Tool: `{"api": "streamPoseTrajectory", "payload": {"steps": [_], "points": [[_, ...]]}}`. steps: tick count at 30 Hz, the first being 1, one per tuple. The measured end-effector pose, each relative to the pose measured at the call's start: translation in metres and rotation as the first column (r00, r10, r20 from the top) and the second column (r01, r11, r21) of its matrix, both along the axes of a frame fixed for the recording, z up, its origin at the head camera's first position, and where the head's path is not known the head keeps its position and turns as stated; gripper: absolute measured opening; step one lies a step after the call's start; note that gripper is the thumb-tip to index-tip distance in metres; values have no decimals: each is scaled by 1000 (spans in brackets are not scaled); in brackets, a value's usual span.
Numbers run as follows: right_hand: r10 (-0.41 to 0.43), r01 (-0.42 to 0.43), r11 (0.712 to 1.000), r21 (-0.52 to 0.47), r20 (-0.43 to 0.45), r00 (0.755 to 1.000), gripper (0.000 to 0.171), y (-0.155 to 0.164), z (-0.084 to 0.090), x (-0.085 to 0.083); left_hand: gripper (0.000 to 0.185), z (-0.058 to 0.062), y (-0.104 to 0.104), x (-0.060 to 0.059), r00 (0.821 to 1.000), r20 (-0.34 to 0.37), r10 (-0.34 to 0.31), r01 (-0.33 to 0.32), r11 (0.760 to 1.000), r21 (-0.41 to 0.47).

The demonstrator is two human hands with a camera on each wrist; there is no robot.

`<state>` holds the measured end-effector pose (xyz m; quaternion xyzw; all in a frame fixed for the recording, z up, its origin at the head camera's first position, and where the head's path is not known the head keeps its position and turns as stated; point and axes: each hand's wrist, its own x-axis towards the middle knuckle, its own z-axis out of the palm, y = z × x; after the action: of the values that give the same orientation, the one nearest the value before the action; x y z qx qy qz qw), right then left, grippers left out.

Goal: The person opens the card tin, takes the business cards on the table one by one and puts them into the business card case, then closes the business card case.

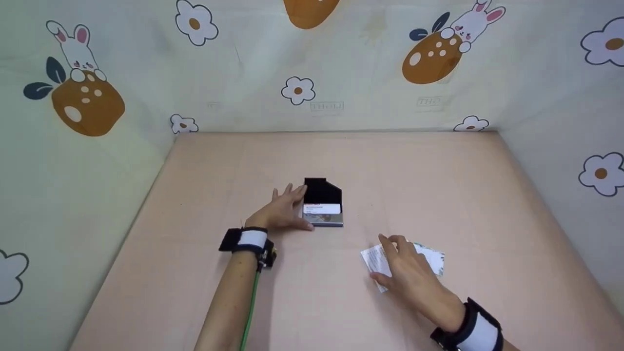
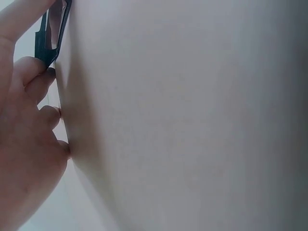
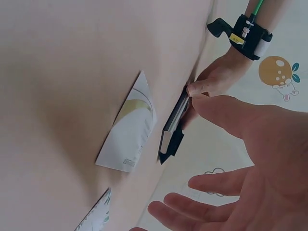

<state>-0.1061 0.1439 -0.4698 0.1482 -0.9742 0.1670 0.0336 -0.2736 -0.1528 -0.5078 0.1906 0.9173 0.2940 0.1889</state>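
Note:
A black and silver card case [image 1: 322, 197] lies with its flap open, a white card [image 1: 321, 209] showing inside. My left hand [image 1: 282, 209] holds the case at its left side, thumb at the near corner and a finger by the flap; its other fingers are spread. In the left wrist view the dark edge of the case [image 2: 46, 53] shows beside the fingers. My right hand [image 1: 412, 273] hovers over two white cards, fingers spread and nothing between them. One card [image 3: 127, 130] bears a gold curve; the other [image 3: 97, 211] has a leafy print. The hand partly hides both in the head view.
The table [image 1: 219, 161] has a plain pale pink surface. A patterned cloth wall [image 1: 263, 58] with rabbits and flowers encloses its back and sides. A green cable [image 1: 251, 307] runs along the left forearm from the wrist strap [image 1: 253, 239].

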Motion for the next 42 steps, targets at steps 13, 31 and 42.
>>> {"api": "streamPoseTrajectory", "payload": {"steps": [13,31,42], "points": [[-43,38,998,53,82,996,85,1,-10,22,119,0,-2,4,1000,13,15,-15,1000,8],[-126,121,992,41,181,975,81,-5,-14,21,119,-2,-2,0,1000,9,4,-5,1000,20],[-168,164,986,36,156,973,75,-6,-14,17,118,1,-1,1,1000,8,5,-6,1000,12]]}}
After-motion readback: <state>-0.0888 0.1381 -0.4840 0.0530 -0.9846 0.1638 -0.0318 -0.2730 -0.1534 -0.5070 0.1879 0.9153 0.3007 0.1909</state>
